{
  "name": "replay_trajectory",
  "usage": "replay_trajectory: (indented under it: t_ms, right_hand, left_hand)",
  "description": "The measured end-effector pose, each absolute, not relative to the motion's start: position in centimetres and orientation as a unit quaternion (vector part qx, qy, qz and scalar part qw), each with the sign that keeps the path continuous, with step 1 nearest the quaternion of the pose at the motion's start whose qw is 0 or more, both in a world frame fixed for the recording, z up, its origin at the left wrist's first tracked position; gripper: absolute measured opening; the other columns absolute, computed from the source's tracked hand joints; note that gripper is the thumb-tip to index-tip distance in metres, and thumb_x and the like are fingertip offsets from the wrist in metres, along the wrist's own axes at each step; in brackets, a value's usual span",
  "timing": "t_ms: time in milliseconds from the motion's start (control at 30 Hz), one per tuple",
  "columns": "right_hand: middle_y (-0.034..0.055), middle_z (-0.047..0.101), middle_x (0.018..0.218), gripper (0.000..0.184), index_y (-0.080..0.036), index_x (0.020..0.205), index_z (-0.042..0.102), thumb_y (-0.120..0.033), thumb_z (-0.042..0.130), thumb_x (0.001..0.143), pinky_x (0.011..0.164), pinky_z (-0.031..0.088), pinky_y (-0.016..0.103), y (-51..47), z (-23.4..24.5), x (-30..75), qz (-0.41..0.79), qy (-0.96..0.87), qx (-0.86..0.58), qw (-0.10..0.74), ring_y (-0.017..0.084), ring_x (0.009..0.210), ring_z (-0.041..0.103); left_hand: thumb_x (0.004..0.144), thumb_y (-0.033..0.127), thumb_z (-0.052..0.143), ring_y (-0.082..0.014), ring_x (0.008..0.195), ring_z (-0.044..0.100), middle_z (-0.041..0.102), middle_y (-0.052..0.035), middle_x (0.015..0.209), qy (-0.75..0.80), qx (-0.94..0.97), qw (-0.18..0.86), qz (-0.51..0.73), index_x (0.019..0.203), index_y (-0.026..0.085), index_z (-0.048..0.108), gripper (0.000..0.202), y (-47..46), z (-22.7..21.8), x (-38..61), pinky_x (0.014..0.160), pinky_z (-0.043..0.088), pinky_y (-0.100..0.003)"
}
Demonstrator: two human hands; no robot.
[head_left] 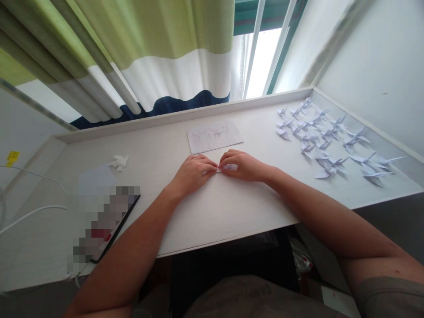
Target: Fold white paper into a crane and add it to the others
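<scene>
Both hands meet over the middle of the white table, pinching one small piece of folded white paper (228, 167). My left hand (195, 172) grips its left end between thumb and fingertips. From the other side my right hand (243, 165) has its fingers closed on the same paper, covering much of it. Just beyond the hands lies a printed sheet (215, 137) with a table of lines on it. Over to the right stand several folded white paper cranes (326, 132) in loose rows.
A crumpled white tissue (119, 163) and white paper (96, 179) lie at the left. Nearer is a dark-edged device (115, 229), its face blurred out, beside white cables (36, 212). A raised rim (185, 117) borders the table's back, below the curtain (165, 53).
</scene>
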State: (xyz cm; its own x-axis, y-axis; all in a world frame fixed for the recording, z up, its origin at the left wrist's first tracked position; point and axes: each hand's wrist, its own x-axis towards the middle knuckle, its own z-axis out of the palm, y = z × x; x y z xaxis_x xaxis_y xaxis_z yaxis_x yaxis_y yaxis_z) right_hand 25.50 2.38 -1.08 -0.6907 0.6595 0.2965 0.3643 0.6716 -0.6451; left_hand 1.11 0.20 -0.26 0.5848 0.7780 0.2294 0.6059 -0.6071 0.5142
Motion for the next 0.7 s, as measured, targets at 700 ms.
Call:
replay_trajectory:
  t_ms: [700]
  right_hand:
    - [0.0109, 0.070, 0.108, 0.011, -0.021, 0.077, 0.078, -0.024, 0.074, 0.087, 0.099, 0.052, 0.046, 2.6, -2.5, 24.7, 0.293, -0.815, -0.412, 0.284, 0.029, 0.109, 0.063]
  left_hand:
    - [0.094, 0.024, 0.067, -0.0284, 0.107, 0.068, 0.080, -0.0058, 0.102, 0.459, 0.803, 0.265, 0.274, 0.083, 0.024, 0.074, 0.013, 0.0, -1.0, 2.2, 0.102, 0.049, -0.048]
